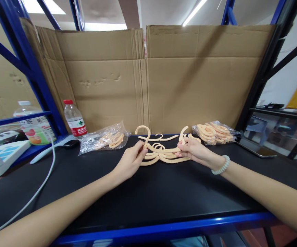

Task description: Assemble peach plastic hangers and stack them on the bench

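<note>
Several small peach plastic hangers point(161, 154) lie in a loose stack on the black table top point(148, 195). My left hand point(131, 160) pinches the left end of the top hanger, just under its hook. My right hand point(195, 151), with a white bead bracelet on the wrist, grips the right end of the same stack. One more hanger point(161, 138) lies flat just behind the stack.
Two clear bags of hangers lie at the back, one on the left point(104, 139) and one on the right point(215, 132). A water bottle point(73, 118), a white cable point(42, 181), cardboard walls point(143, 79), blue rack posts and a tablet point(256, 149) surround the work area.
</note>
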Demonstrator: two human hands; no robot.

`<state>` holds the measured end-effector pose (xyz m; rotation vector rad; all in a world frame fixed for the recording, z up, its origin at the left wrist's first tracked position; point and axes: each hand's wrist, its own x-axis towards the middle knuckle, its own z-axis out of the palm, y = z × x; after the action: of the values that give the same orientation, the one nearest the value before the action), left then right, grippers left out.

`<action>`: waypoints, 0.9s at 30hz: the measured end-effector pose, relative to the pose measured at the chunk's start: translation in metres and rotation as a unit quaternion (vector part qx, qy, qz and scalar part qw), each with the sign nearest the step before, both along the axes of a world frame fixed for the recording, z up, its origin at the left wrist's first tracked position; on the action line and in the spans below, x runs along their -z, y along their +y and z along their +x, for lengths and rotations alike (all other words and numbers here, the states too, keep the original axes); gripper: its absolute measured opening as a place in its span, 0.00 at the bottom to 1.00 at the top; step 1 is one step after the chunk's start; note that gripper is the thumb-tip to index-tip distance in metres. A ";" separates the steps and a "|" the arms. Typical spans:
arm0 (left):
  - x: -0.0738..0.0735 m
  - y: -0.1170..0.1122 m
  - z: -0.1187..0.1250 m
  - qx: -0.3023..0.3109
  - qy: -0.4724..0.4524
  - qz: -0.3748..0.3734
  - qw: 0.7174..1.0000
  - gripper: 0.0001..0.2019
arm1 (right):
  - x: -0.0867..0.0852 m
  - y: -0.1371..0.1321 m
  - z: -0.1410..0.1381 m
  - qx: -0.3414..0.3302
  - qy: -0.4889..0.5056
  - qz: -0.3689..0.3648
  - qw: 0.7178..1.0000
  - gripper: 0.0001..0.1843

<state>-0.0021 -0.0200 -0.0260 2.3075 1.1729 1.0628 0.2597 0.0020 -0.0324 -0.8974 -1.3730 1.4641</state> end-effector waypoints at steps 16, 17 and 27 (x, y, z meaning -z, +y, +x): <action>-0.001 0.016 -0.008 -0.069 -0.098 -0.043 0.992 0.10 | -0.008 0.016 0.017 0.064 0.121 0.086 0.987 0.12; -0.003 0.016 -0.010 -0.075 -0.083 -0.021 0.993 0.09 | -0.013 0.019 0.024 0.071 0.112 0.089 0.987 0.12; 0.000 -0.011 0.004 -0.034 0.139 0.043 0.989 0.08 | -0.051 0.023 0.093 -0.173 -0.435 0.078 0.880 0.14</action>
<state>0.0021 -0.0315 -0.0264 2.5625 1.3398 0.8482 0.3524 0.0251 0.0182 -1.3343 -2.3766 1.1909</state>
